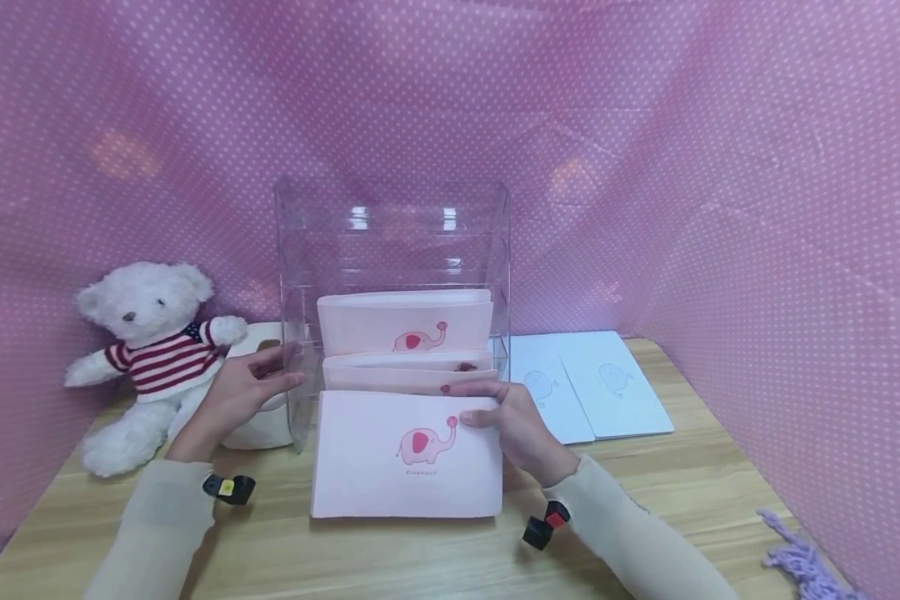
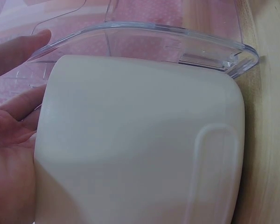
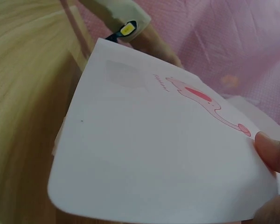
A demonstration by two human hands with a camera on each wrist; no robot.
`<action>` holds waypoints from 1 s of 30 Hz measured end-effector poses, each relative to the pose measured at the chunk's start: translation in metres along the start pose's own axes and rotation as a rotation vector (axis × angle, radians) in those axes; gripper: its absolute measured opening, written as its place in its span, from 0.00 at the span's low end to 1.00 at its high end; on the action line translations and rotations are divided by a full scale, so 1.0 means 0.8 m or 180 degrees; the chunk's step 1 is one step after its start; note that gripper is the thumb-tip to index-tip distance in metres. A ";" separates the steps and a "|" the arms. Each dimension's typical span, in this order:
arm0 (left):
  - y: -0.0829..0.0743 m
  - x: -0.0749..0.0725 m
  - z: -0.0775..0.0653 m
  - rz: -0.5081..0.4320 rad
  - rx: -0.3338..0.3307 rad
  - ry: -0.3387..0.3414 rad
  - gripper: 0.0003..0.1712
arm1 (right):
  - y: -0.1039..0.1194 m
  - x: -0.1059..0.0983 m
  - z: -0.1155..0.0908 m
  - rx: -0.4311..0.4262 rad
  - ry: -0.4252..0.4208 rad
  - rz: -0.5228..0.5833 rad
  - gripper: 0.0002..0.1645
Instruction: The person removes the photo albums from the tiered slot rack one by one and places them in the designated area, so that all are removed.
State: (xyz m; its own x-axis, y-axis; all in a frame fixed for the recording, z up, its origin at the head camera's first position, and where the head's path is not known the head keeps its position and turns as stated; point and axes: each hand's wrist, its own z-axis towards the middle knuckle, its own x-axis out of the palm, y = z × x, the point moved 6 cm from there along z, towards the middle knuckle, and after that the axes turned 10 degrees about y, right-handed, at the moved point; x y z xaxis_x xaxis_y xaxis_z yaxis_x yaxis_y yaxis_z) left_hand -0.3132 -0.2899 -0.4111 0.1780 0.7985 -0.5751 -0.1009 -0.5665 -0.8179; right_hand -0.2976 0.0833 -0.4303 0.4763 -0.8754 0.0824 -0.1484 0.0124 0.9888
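Observation:
A clear plastic rack (image 1: 291,292) stands mid-table with pink elephant booklets (image 1: 405,323) on its tiers. On the left, my left hand (image 1: 236,396) holds the rack's side panel, thumb at its front edge; the left wrist view shows the thumb against the clear rim (image 2: 177,31), while its fingers are partly hidden. My right hand (image 1: 521,429) pinches the right edge of the frontmost pink booklet (image 1: 360,458), which has an elephant on its cover. In the right wrist view, the thumb lies on that cover (image 3: 130,140).
Beside the left hand is a cream container (image 1: 258,433). A white teddy bear (image 1: 157,358) in a striped shirt sits at far left. White booklets (image 1: 622,408) with blue drawings lie right of the rack. Purple yarn strands (image 1: 802,562) are at front right. Pink dotted cloth (image 1: 645,125) surrounds the table.

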 end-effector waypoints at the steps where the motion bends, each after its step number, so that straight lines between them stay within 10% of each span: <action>1: 0.000 0.000 0.000 0.0004 0.0004 0.0004 0.41 | -0.001 0.000 0.000 0.0015 0.0006 0.0013 0.25; 12: 0.001 0.000 0.002 0.0064 -0.0025 -0.0038 0.42 | -0.019 0.008 0.007 0.0040 -0.0003 -0.0092 0.22; 30: 0.001 0.000 0.004 0.0001 0.0048 0.0007 0.41 | -0.045 0.036 0.013 -0.0170 0.0208 -0.1686 0.18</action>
State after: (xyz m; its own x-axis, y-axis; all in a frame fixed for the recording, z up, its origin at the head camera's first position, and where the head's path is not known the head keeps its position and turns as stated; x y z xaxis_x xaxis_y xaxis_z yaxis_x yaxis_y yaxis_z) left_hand -0.3162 -0.2897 -0.4122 0.1800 0.7980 -0.5752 -0.1158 -0.5635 -0.8180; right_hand -0.2872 0.0527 -0.4647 0.5273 -0.7365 -0.4237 0.1704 -0.3969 0.9019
